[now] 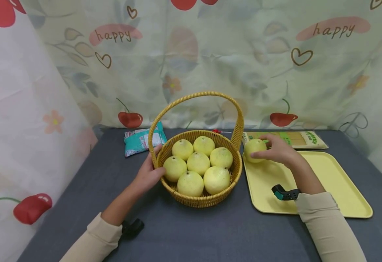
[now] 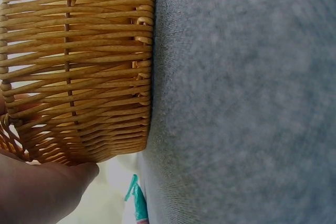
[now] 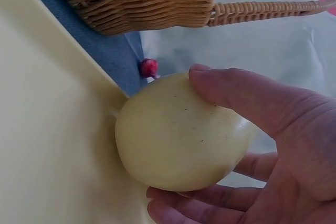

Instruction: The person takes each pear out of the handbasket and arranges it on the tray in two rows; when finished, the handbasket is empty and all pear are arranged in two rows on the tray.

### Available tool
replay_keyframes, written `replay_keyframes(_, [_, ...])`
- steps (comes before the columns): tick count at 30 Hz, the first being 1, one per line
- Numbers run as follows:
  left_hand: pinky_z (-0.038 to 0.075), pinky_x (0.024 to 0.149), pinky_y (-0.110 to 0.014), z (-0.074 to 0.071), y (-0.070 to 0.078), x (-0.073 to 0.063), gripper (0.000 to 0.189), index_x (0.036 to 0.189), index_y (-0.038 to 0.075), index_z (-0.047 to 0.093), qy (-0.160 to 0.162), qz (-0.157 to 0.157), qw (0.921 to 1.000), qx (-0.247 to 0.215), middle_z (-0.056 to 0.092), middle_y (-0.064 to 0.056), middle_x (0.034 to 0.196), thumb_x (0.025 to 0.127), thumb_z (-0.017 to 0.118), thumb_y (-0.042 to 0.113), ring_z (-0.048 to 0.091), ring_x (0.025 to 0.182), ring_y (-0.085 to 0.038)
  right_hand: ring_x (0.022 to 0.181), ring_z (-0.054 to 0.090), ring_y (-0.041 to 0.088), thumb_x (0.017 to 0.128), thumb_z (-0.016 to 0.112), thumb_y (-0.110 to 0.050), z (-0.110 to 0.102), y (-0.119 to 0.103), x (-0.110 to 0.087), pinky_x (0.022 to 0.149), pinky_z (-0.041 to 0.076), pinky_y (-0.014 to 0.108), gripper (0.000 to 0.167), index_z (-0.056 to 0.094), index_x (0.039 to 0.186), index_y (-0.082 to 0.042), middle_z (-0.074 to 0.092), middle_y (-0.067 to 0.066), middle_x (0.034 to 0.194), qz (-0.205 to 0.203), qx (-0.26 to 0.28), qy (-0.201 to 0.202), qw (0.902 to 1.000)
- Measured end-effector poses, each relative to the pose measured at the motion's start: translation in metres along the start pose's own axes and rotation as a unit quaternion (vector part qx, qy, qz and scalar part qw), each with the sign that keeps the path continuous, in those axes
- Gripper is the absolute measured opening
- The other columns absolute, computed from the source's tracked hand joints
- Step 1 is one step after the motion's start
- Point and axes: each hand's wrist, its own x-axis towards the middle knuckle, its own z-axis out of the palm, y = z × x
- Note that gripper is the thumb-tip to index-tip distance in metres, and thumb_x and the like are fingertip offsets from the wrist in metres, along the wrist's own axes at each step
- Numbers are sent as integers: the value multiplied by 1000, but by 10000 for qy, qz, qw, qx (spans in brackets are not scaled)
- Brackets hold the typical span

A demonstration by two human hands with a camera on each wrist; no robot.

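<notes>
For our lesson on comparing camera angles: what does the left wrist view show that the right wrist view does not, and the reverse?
Only the left wrist view shows the left hand at the basket and part of a teal packet. Only the right wrist view shows the right hand holding a pale yellow fruit, the yellow tray and a small red object. Both show the basket's woven side and the table cover.

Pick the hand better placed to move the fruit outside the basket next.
Right hand, most likely: it grips that fruit at the corner of the tray. The left hand holds the basket on the side away from that fruit.
</notes>
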Motion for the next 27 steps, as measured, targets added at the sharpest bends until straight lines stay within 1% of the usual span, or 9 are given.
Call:
replay_keyframes(4, [35,105,-50,0,-1,0,83,159,3,17,-10,9,10000,3,21,-18,162,84,50,-7,34,140,-34,108,59,39,84,81,-38,4,2,2,84,50,48,90,36,148,6,51,31,132,43,-12,9,10000])
replay_keyframes(7, [34,106,-50,0,-2,1,84,160,4,16,-30,25,10000,-7,20,-18,162,84,50,-7,34,141,-34,101,61,35,84,80,-37,5,2,1,82,51,45,91,34,149,6,52,31,129,77,92,-36,9999])
replay_keyframes(9, [34,106,-51,0,-3,1,84,160,4,16,-37,21,10000,-11,20,-17,163,84,50,-7,33,141,-34,102,61,35,85,80,-36,5,1,1,82,51,45,91,32,150,6,50,32,131,110,161,-74,9998])
replay_keyframes(15, [33,107,-51,0,-4,1,84,160,5,15,-51,-32,10000,-25,19,-16,163,85,50,-7,32,142,-33,115,53,42,86,79,-36,6,2,0,84,52,46,93,29,152,5,43,34,138,179,252,-182,9994])
replay_keyframes(17, [33,107,-51,1,-5,0,84,160,5,15,-49,-37,10000,-35,19,-15,163,85,50,-7,32,142,-33,118,51,44,86,78,-38,5,1,-1,86,51,48,94,28,153,5,40,35,140,197,189,-225,9994])
replay_keyframes(20, [33,107,-50,1,-5,0,84,160,5,15,-54,-33,10000,-18,19,-16,163,85,50,-7,32,142,-33,126,43,49,88,75,-42,1,-2,-5,92,47,55,95,26,154,5,35,37,144,227,46,-289,9993])
replay_keyframes(24, [34,106,-51,1,-3,0,84,161,6,14,-65,-14,10000,3,19,-17,163,85,50,-7,33,142,-34,132,37,52,89,72,-47,-7,-15,-11,97,40,62,93,26,154,1,34,35,148,216,-235,-167,9993])
replay_keyframes(27, [35,105,-51,1,-1,0,85,161,5,13,-68,1,10000,18,19,-17,163,85,49,-6,33,142,-35,132,37,53,90,72,-47,-14,-29,-20,97,39,63,93,27,154,1,34,34,149,105,-426,52,9990])
